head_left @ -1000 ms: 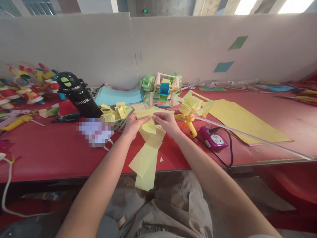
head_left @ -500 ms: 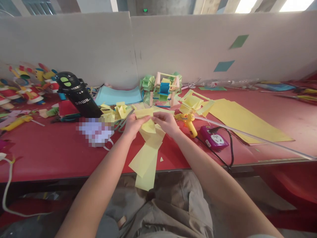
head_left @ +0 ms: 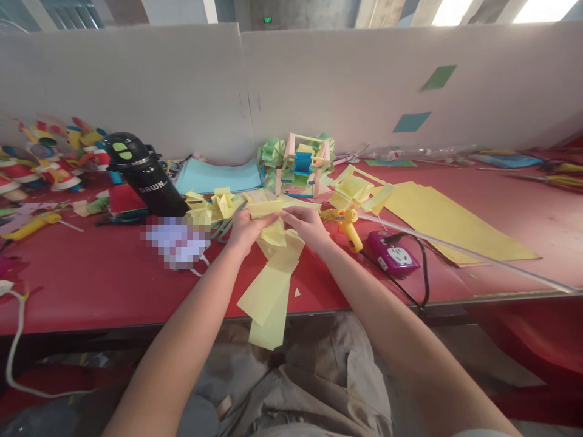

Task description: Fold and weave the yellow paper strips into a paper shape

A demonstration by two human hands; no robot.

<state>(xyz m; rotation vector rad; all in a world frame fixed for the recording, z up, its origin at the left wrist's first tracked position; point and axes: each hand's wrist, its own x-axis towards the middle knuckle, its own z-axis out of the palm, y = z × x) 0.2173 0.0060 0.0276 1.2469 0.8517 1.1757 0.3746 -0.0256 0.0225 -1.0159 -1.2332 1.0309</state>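
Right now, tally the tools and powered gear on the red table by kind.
Glue guns: 2, one by the right hand, one far left
Power strip: 1
Scissors: 1
Total: 4

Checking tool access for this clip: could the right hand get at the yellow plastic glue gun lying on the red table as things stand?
Probably yes. The yellow plastic glue gun lies just beside the right hand with nothing between them, though that hand now pinches the folded yellow paper.
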